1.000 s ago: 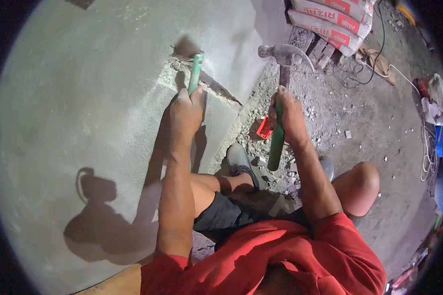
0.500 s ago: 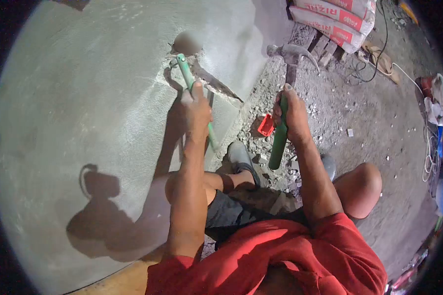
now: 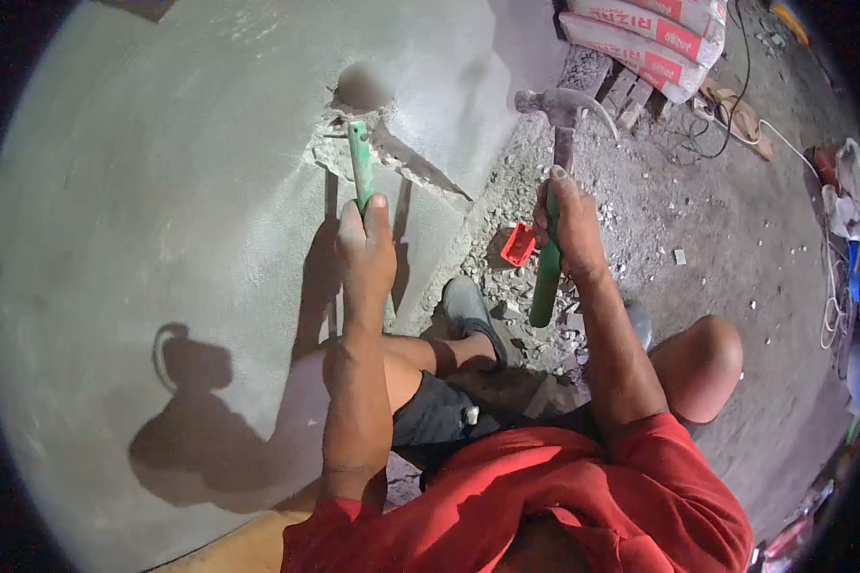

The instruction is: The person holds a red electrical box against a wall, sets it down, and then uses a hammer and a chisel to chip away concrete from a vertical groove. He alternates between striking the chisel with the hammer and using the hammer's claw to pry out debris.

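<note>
My left hand (image 3: pixel 366 253) is closed around a green bar (image 3: pixel 361 164) with small holes near its upper end. That end overlaps the rough chipped edge (image 3: pixel 330 153) of a cavity in the grey plastered wall (image 3: pixel 210 191). Below the fist, most of the bar is hidden by the hand and forearm. In my right hand (image 3: pixel 573 224) is a claw hammer (image 3: pixel 566 107), gripped high on its green handle with the head up and the claw pointing right. The hammer is held apart from the bar, over the rubble.
A small red plastic box (image 3: pixel 519 245) lies among broken rubble (image 3: pixel 506 201) between my hands. Cement bags (image 3: pixel 655 43) are stacked on a wooden pallet (image 3: pixel 631 98) at the upper right. Cables (image 3: pixel 736 119) run across the floor there. My shoe (image 3: pixel 468 310) stands by the wall base.
My left hand has moved down and slightly left, and the bar's upper end has come down and stands more upright. The right hand and hammer have barely moved.
</note>
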A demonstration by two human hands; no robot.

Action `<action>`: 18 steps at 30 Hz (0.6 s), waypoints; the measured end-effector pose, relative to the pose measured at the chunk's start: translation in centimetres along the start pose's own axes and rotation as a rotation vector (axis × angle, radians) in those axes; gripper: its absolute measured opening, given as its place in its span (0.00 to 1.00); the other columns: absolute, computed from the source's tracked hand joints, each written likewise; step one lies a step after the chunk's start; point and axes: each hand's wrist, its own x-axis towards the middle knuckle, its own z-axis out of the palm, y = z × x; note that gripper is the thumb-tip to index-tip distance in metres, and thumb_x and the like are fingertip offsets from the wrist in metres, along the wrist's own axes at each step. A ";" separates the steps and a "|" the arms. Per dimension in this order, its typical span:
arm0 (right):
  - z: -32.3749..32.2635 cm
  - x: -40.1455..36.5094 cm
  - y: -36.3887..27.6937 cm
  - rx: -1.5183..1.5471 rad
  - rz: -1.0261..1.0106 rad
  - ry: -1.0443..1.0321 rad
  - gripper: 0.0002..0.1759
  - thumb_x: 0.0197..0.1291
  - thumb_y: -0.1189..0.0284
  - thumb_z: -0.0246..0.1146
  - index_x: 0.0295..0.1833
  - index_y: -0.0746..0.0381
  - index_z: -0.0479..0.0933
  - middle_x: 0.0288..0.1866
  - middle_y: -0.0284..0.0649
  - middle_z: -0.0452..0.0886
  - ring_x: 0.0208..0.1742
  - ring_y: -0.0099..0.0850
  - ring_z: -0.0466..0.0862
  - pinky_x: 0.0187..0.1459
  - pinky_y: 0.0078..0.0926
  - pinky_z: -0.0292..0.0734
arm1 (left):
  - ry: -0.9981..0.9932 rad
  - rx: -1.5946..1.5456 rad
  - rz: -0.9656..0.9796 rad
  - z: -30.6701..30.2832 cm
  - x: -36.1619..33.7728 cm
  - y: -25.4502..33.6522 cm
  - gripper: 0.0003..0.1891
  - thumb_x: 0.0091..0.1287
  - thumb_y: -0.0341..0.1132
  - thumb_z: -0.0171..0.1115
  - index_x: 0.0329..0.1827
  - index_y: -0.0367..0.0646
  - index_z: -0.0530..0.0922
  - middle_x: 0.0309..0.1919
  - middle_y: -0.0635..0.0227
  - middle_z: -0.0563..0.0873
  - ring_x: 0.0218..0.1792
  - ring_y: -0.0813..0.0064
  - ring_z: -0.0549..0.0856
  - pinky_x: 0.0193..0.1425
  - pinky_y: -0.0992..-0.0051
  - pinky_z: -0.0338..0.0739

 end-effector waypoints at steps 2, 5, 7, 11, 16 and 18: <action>0.5 -0.2 0.0 -0.012 -0.052 0.016 0.25 0.72 0.50 0.51 0.33 0.61 0.72 0.19 0.34 0.71 0.16 0.24 0.69 0.20 0.25 0.65 | 0.163 0.229 0.228 0.1 0.5 -1.1 0.21 0.74 0.47 0.52 0.39 0.32 0.74 0.26 0.48 0.79 0.27 0.48 0.80 0.34 0.56 0.73; 1.8 -1.0 -0.6 -0.042 -0.158 0.010 0.25 0.72 0.50 0.52 0.31 0.61 0.72 0.18 0.34 0.72 0.16 0.24 0.70 0.19 0.25 0.66 | 0.164 0.309 0.282 -0.4 0.7 -0.2 0.21 0.74 0.46 0.52 0.41 0.31 0.74 0.30 0.38 0.79 0.35 0.35 0.78 0.41 0.50 0.71; 2.5 -1.2 -0.6 -0.074 -0.199 -0.037 0.25 0.72 0.50 0.54 0.32 0.61 0.72 0.19 0.33 0.73 0.17 0.23 0.72 0.20 0.24 0.67 | 0.171 0.323 0.257 -0.5 1.2 -0.5 0.21 0.74 0.47 0.52 0.41 0.31 0.75 0.27 0.44 0.79 0.31 0.43 0.80 0.38 0.54 0.72; 3.8 -2.1 -0.9 -0.095 -0.273 -0.096 0.22 0.70 0.51 0.57 0.37 0.61 0.73 0.20 0.31 0.73 0.19 0.20 0.71 0.22 0.22 0.67 | 0.059 -0.020 -0.026 -1.1 0.4 0.5 0.23 0.76 0.52 0.51 0.38 0.36 0.75 0.19 0.68 0.74 0.19 0.74 0.77 0.25 0.71 0.71; 7.3 -3.1 -1.1 -0.305 -0.582 -0.109 0.25 0.66 0.48 0.58 0.38 0.63 0.75 0.23 0.38 0.76 0.25 0.33 0.78 0.30 0.31 0.73 | 0.071 -0.251 0.018 -0.9 0.8 -1.2 0.23 0.76 0.54 0.51 0.38 0.39 0.75 0.19 0.77 0.71 0.17 0.85 0.70 0.20 0.79 0.65; 8.9 -2.4 -0.3 -0.414 -0.747 -0.112 0.23 0.65 0.53 0.61 0.44 0.65 0.78 0.28 0.45 0.81 0.33 0.44 0.83 0.40 0.38 0.77 | 0.106 -0.189 -0.024 -0.8 0.7 -1.1 0.23 0.75 0.54 0.53 0.40 0.38 0.77 0.22 0.72 0.75 0.21 0.77 0.74 0.24 0.74 0.69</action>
